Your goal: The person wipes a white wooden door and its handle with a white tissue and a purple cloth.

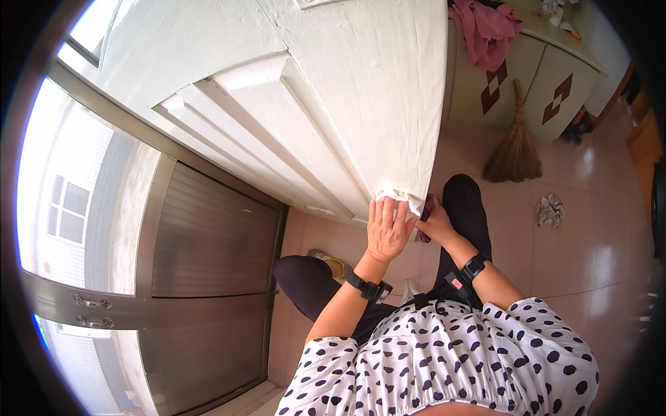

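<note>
A white panelled door stands before me, its paint uneven and cracked in places. Low on its face, near the free edge, my left hand presses a crumpled white cloth or paper flat under its fingers. My right hand is at the door's edge, holding a dark purple cloth that is partly hidden behind the door. The thumbs of both hands come close together at that corner.
To the left is a metal-framed glazed door with handles. A straw broom leans on a cabinet, with a pink cloth hanging over its top. Crumpled paper lies on the tiled floor.
</note>
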